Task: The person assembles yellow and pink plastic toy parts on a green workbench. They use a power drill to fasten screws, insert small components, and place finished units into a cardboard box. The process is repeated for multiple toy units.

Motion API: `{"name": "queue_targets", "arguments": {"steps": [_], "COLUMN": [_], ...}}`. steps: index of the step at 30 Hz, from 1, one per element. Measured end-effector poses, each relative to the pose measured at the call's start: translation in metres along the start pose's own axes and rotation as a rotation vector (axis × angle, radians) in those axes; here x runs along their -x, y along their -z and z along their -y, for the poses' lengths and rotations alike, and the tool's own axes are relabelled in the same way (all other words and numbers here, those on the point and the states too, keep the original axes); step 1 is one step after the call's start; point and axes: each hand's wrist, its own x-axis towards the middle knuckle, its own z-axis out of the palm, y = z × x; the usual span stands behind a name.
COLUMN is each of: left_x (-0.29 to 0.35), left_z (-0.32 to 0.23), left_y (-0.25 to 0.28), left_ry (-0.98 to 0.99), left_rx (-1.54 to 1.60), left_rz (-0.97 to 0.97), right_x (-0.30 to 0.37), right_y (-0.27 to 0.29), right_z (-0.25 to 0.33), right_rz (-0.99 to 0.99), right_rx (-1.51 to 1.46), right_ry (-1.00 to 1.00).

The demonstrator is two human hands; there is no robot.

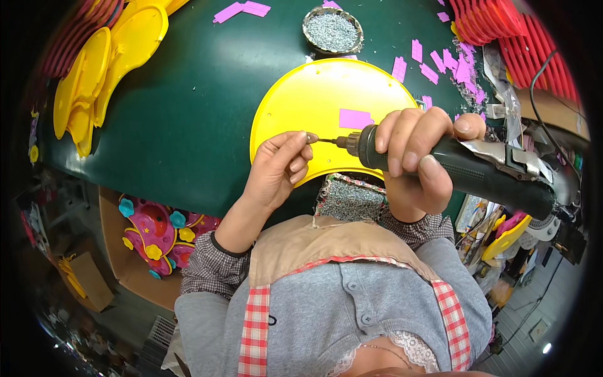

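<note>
My left hand (281,161) is closed in a pinch at the tip of the screwdriver bit, on what looks like a small screw (312,137), mostly covered by the fingertips. In my right hand (422,144) is a black electric screwdriver (461,168), held level with its bit pointing left. Beneath both hands lies a yellow rounded plastic panel (326,81) with a curved cut-out on its near side. A pink rectangular tag (355,118) rests on the panel, just beyond the bit.
Beyond the panel stands a bowl of small silvery screws (333,32); a cloth-edged tray of similar pieces (352,198) is near my lap. Yellow parts (135,47) lie at left. Pink tags (465,68) and stacked red parts (487,22) are at right. A carton (113,245) stands below.
</note>
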Motion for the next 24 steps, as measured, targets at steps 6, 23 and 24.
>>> {"name": "queue_targets", "arguments": {"steps": [6,23,24], "left_x": [0.001,-0.033,-0.044], "left_z": [0.014,-0.017,-0.027], "left_y": [-0.011,-0.027,-0.031], "left_ry": [0.02,-0.709,-0.771], "left_rx": [0.193,-1.324,-1.392], "left_rz": [-0.005,0.089,0.05], "right_x": [0.004,-0.052,-0.052], "right_y": [0.002,0.034,0.04], "right_z": [-0.007,-0.079,-0.086], "right_rz": [0.033,-0.034,-0.059], "right_rx": [-0.016,0.218,0.296], "right_ry": [0.044,0.289,0.284]}}
